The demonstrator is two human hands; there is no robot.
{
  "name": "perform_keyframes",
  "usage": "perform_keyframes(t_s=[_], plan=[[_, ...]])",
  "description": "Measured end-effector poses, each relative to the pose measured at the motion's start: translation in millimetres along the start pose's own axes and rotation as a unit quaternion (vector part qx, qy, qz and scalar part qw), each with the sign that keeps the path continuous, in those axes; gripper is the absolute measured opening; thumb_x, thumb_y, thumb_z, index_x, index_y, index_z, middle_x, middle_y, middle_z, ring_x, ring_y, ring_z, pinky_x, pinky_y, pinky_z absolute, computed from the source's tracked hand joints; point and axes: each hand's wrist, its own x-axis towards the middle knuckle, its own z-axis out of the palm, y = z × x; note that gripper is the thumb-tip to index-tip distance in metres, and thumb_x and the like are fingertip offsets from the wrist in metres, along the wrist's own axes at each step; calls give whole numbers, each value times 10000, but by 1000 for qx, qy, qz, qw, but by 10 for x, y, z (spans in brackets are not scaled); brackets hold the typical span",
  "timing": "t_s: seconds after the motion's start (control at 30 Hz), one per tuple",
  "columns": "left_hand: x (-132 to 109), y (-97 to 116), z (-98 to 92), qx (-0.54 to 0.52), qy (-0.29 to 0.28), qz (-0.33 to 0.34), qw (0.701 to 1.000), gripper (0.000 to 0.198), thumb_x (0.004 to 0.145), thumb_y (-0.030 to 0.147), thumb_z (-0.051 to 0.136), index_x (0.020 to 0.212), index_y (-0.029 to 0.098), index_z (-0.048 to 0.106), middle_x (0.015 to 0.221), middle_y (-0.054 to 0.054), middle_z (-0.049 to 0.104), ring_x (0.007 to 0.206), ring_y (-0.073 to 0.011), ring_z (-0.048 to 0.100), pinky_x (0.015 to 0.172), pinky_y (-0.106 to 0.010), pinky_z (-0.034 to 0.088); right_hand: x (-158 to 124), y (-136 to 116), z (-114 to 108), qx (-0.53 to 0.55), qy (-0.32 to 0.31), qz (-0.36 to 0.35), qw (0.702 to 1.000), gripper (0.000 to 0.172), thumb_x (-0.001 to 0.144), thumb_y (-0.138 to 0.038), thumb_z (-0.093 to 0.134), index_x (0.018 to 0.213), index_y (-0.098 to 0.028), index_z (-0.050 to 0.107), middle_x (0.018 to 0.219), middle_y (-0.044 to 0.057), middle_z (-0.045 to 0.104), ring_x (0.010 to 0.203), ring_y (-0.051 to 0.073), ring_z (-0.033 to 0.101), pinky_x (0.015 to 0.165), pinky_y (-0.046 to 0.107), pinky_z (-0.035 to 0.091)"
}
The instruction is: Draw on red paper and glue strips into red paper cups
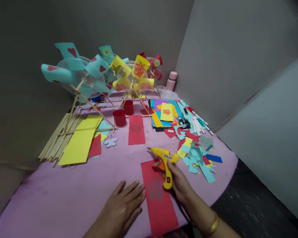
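Note:
A yellow glue gun (167,162) with an orange trigger is in my right hand (177,181), its nozzle pointing to the left and away from me. Beneath it lies a long red paper strip (161,211) with a dark flower-like drawing. My left hand (125,205) rests flat, fingers stretched, its fingertips at the strip's left edge. Farther off, a second red paper strip (136,130) lies near two red paper rings (119,118). From the glue gun's grip a dark cord runs down past my right wrist.
Stick-framed wheels with blue paper loops (72,62) and yellow paper loops (140,66) stand at the back. Wooden sticks (57,138) and yellow paper (80,142) lie left. Paper scraps (197,158), markers (195,125) and scissors (185,122) lie right; a pink bottle (172,81) stands behind.

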Motion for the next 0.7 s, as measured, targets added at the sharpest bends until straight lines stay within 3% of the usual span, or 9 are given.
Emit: perform_keyframes(t_s=[0.1, 0.2, 0.37, 0.53, 0.7], plan=[[40, 29, -31, -10, 80, -10, 997, 255, 911, 154, 434, 1028, 219, 650, 952, -45, 743, 859, -193, 682, 846, -358, 477, 10, -21, 4, 28, -3, 9, 1000, 282, 787, -449, 673, 889, -189, 715, 837, 38, 725, 880, 212, 633, 923, 363, 406], [156, 134, 2, -36, 127, -65, 989, 263, 925, 136, 383, 967, 176, 640, 736, -46, 688, 646, -179, 632, 633, -320, 512, 4, -19, 6, 25, -4, 8, 1000, 289, 796, -443, 666, 902, -178, 712, 843, 40, 722, 888, 200, 628, 920, 339, 409], [374, 216, 233, 23, 157, -103, 982, 245, 898, 171, 464, 1088, 146, 616, 1074, -131, 682, 995, -252, 632, 852, -390, 528, -24, 1, 7, -37, 3, 0, 999, 329, 811, -487, 633, 898, -179, 708, 886, 43, 702, 916, 192, 607, 891, 306, 416], [394, 125, 348, 72, 125, -126, 981, 392, 800, 329, 645, 1141, 143, 593, 1151, -153, 656, 1014, -300, 630, 828, -426, 549, -134, -192, -14, -151, 33, -28, 988, 366, 813, -554, 591, 894, -203, 658, 870, 42, 671, 829, 206, 621, 777, 332, 458], [340, 58, 349, 48, 122, -155, 979, 485, 776, 398, 656, 1185, 160, 551, 1231, -148, 611, 1084, -297, 588, 876, -426, 516, -267, -404, -12, -284, 17, -19, 958, 383, 853, -561, 523, 897, -192, 616, 767, 29, 641, 760, 205, 618, 774, 355, 450]])
